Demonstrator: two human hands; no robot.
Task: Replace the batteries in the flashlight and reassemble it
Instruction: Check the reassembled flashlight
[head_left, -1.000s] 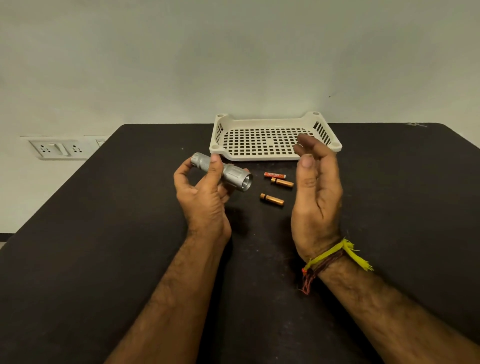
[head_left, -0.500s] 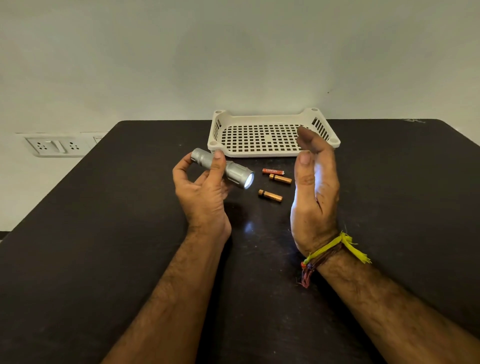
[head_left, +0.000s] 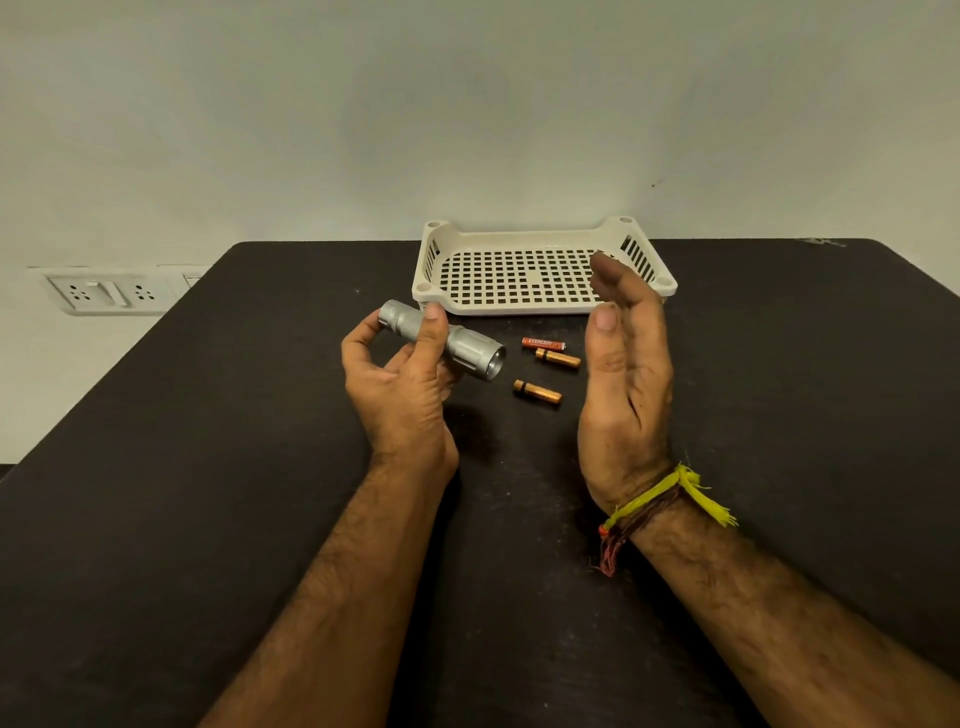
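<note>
Head view: silver flashlight (head_left: 441, 343), rigid, smooth metal; your left hand (head_left: 402, 382) clasps its knurled barrel, right hand (head_left: 623, 374) slack and empty.

Your silver flashlight (head_left: 441, 346) is fully assembled, lamp dark, lying nearly level with its wide head pointing right and a little toward you. To its right three small batteries lie flat on the counter (head_left: 208, 467): a red one (head_left: 543, 343) touching an orange one (head_left: 558, 358), another orange one (head_left: 537, 391) nearer you
</note>
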